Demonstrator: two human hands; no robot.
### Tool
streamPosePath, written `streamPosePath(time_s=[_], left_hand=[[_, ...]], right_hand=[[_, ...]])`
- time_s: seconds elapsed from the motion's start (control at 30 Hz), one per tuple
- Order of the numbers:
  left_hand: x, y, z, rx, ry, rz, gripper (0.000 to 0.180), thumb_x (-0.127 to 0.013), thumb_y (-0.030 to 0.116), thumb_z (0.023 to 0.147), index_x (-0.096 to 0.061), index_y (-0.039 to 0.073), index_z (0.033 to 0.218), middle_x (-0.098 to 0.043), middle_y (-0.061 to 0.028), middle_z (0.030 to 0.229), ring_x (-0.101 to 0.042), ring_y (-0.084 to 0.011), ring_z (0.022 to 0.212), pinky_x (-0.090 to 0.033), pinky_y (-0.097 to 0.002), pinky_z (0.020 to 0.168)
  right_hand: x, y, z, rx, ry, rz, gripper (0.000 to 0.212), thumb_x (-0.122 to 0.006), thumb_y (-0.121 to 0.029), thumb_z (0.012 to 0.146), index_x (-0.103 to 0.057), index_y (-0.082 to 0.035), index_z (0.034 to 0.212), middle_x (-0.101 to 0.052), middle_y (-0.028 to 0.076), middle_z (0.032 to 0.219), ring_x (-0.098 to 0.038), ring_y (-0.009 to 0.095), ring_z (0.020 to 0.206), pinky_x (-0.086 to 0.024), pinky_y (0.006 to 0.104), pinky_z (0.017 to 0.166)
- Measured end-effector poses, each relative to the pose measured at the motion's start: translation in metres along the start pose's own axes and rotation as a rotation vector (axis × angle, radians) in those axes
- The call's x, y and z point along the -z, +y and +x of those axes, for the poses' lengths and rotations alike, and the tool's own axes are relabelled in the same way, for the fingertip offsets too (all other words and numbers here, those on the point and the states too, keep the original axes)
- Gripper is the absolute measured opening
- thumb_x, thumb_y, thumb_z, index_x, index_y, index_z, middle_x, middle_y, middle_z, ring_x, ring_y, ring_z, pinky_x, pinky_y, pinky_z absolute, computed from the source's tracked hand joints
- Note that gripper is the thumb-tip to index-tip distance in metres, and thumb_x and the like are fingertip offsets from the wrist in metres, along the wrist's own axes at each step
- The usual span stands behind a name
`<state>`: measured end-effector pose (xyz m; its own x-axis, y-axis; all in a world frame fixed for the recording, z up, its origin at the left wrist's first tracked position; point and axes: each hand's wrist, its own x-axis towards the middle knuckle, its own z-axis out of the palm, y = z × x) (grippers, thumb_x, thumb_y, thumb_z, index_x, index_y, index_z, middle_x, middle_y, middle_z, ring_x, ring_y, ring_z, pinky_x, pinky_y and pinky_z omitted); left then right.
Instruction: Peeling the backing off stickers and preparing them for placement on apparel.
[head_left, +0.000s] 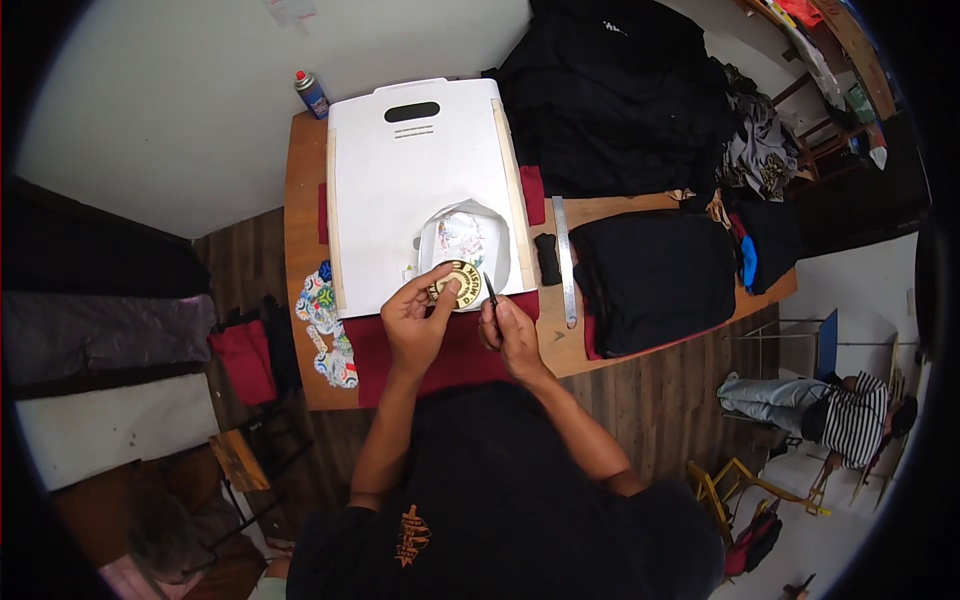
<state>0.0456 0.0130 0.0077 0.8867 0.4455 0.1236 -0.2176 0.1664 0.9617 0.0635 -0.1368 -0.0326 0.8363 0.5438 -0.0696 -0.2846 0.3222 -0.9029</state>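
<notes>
My left hand (pixel 415 315) pinches a round cream-and-black printed disc (pixel 466 287), flat like a patch or sticker, with the thumb across its face. Just to its right my right hand (pixel 513 340) is closed round a slim, dark, pointed tool (pixel 490 290). Its tip points up beside the disc's edge; whether it is a knife or small scissors I cannot make out. Behind both hands, a crumpled whitish round container or bag (pixel 490 222) with colourful printed pieces inside rests on a large white board (pixel 410 180) with a handle slot.
Dark red cloth (pixel 395 365) lies under the board on the wooden table (pixel 306 160). A metal ruler (pixel 565 265) and folded black cloth (pixel 655 280) are at right, a spray can (pixel 311 94) at back left, patterned scraps (pixel 328 335) at left. A person (pixel 850 415) is far right.
</notes>
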Motion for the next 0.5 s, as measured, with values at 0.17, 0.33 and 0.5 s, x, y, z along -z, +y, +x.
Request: streamPosePath(time_s=[0.17, 0.33, 0.5], left_hand=[[0.0008, 0.0019, -0.0005, 0.043, 0.000, -0.041, 0.029, -0.062, -0.007, 0.090, -0.059, -0.013, 0.118, -0.067, -0.0156, 0.104, -0.065, -0.0129, 0.091, -0.053, -0.0230, 0.081], [0.0017, 0.0010, 0.0004, 0.075, -0.009, -0.084, 0.029, -0.061, -0.005, 0.091, -0.059, -0.012, 0.119, -0.067, -0.0147, 0.105, -0.063, -0.0120, 0.092, -0.052, -0.0225, 0.082], [0.0015, 0.0029, 0.0000, 0.072, -0.028, -0.100, 0.029, -0.060, -0.007, 0.091, -0.058, -0.014, 0.120, -0.066, -0.0162, 0.107, -0.064, -0.0135, 0.092, -0.054, -0.0237, 0.081]], right_hand=[[-0.0006, 0.0018, 0.0004, -0.007, -0.002, -0.014, 0.036, -0.031, -0.035, 0.107, -0.046, -0.007, 0.092, -0.032, -0.003, 0.059, -0.029, 0.008, 0.051, -0.027, 0.0241, 0.051], [0.0013, 0.0015, 0.0008, -0.014, -0.033, 0.093, 0.035, -0.032, -0.033, 0.107, -0.048, -0.006, 0.092, -0.034, -0.004, 0.061, -0.030, 0.006, 0.053, -0.027, 0.0230, 0.050], [-0.0011, -0.0003, -0.0006, -0.003, -0.014, 0.041, 0.035, -0.032, -0.032, 0.107, -0.047, -0.006, 0.091, -0.034, -0.004, 0.061, -0.029, 0.006, 0.053, -0.027, 0.0232, 0.050]])
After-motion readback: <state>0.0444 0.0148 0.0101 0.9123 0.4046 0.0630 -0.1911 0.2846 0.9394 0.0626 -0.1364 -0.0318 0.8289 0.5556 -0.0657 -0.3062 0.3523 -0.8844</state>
